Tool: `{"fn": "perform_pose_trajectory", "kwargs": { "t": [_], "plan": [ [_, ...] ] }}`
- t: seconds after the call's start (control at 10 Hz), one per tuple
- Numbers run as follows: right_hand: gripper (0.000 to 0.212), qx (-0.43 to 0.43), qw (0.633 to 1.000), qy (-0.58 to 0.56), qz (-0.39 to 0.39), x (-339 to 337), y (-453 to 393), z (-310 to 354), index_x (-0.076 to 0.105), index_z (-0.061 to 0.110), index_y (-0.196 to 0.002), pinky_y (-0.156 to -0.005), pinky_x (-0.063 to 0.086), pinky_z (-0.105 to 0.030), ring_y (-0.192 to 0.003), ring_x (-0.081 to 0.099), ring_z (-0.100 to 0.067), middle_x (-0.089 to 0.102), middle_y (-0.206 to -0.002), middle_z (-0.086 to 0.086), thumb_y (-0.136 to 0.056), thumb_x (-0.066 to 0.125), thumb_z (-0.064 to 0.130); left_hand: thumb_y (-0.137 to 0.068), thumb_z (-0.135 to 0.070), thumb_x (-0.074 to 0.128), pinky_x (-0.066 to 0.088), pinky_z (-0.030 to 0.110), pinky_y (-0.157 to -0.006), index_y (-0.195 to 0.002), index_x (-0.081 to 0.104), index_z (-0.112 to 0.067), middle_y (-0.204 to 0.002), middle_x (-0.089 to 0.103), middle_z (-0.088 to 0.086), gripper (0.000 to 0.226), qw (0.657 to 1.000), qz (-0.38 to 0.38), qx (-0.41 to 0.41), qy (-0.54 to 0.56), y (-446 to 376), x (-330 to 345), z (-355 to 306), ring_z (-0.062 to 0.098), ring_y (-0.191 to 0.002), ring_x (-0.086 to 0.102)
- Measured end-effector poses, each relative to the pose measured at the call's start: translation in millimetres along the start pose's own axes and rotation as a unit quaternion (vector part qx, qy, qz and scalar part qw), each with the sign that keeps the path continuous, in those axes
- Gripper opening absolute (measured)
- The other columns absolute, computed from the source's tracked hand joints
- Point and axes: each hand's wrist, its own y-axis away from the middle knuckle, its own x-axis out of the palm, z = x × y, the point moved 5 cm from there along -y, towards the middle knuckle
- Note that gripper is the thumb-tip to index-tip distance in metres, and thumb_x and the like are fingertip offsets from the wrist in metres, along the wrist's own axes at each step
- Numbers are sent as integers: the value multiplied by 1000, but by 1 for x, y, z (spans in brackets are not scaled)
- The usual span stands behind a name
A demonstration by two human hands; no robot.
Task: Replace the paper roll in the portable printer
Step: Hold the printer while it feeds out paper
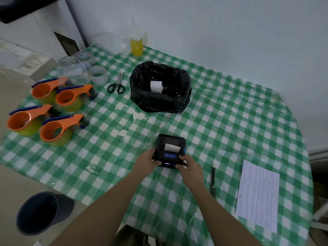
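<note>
A small black portable printer (170, 149) lies on the green checked tablecloth (230, 121) near the front middle. Its lid is closed and a short strip of white paper (172, 147) sticks out of the slot. A small display glows on its near edge. My left hand (148, 159) grips the printer's left side. My right hand (190, 165) holds its right near corner, thumb on top. Farther back, a white paper roll (156, 86) lies inside a bin lined with a black bag (160, 102).
Several orange tape dispensers (49, 110) and clear tape rolls (98, 74) sit at the left. Black scissors (117, 85) lie beside the bin. A yellow drink cup (136, 44) stands at the back. A pen (213, 178) and a printed sheet (258, 194) lie at the right. A dark bucket (40, 213) stands on the floor.
</note>
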Motion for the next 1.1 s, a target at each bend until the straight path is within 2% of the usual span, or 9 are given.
{"fn": "perform_pose_trajectory", "kwargs": {
  "t": [0.1, 0.3, 0.5, 1.1],
  "plan": [
    [29, -2, 1000, 6, 0, -1, -1, 1, 59, 17, -112, -73, 48, -26, -91, 61, -16, 66, -119, -8, -84, 66, 13, -75, -7, 67, 51, 49, -95, -125, 54, -15, -118, 69, 12, 53, 1000, 1, 0, -4, -1, 0, 0, 29, -108, 64],
    [27, 12, 1000, -1, 1, 0, -1, 0, 59, 17, -110, -77, 54, -33, -97, 64, -22, 65, -121, -7, -84, 66, 13, -76, -6, 66, 50, 48, -97, -128, 53, -19, -119, 69, 10, 55, 1000, 5, -3, 8, -1, 1, 2, 27, -109, 64],
    [27, 12, 1000, 5, 0, 0, -2, 0, 59, 16, -110, -75, 52, -29, -90, 63, -20, 66, -119, -7, -84, 66, 13, -77, -7, 66, 50, 48, -97, -126, 53, -18, -118, 69, 10, 52, 1000, 7, -9, 8, -2, 1, 3, 27, -109, 64],
    [28, 11, 1000, 2, -6, -3, -1, 0, 60, 17, -110, -75, 55, -34, -95, 65, -21, 66, -120, -7, -83, 67, 14, -78, -7, 66, 50, 46, -97, -128, 53, -16, -120, 68, 11, 52, 1000, 6, -6, -1, 2, 0, -2, 27, -109, 63]
  ]
}}
